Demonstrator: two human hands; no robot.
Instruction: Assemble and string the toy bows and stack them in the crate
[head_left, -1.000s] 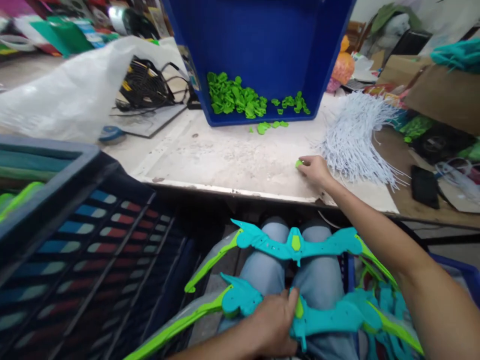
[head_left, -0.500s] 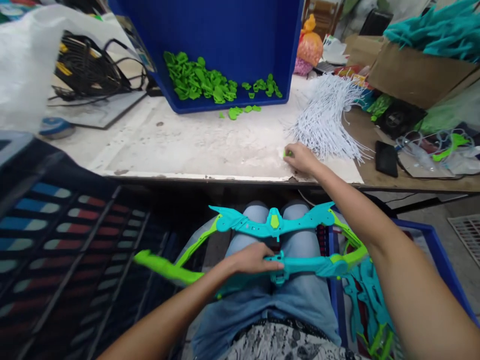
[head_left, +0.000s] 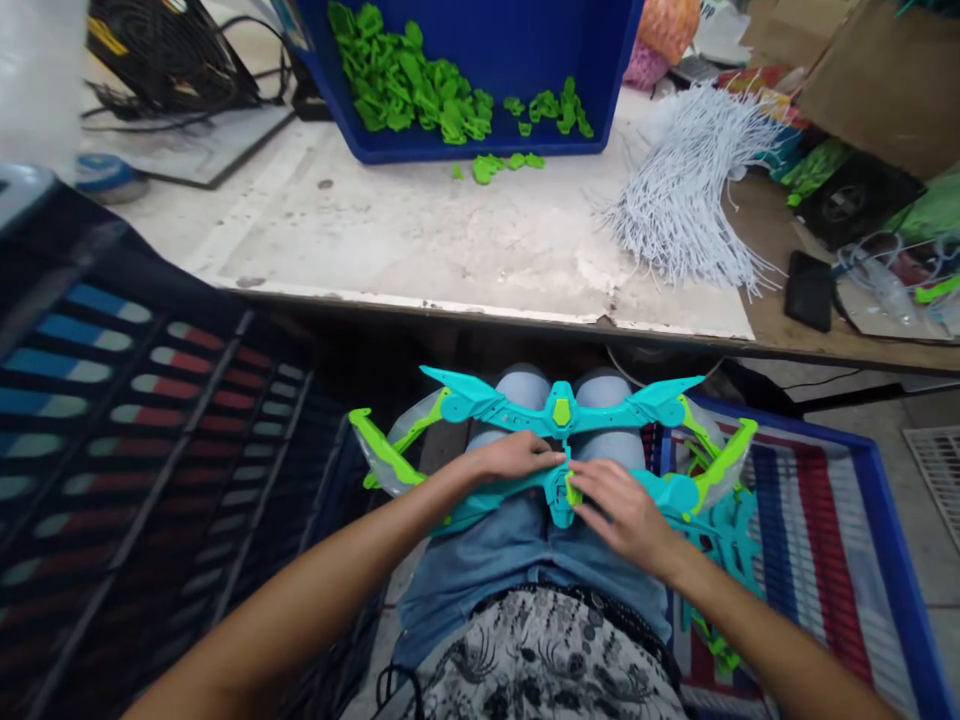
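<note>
Two turquoise toy bows with lime-green limbs lie across my lap. The farther toy bow (head_left: 510, 415) has a green piece set in its middle. My left hand (head_left: 517, 457) is closed around the middle of the nearer toy bow (head_left: 495, 490), its fingertips at the centre block. From the other side, my right hand (head_left: 626, 512) pinches a small green plastic piece (head_left: 573, 490) against that centre block. The fingers partly cover the piece, and I cannot tell whether it is seated in the block.
A blue bin (head_left: 480, 150) of green pieces stands on the white worktable (head_left: 390, 235), with a few loose pieces in front. White ties (head_left: 690, 190) and a black phone (head_left: 810, 290) lie to the right. A dark crate (head_left: 150, 450) is at my left; a blue-rimmed crate (head_left: 885, 500) with turquoise parts is at my right.
My right hand has come from the table edge down to the nearer toy bow, bringing the small green piece. That bow has levelled out on my lap, and the view has tilted down.
</note>
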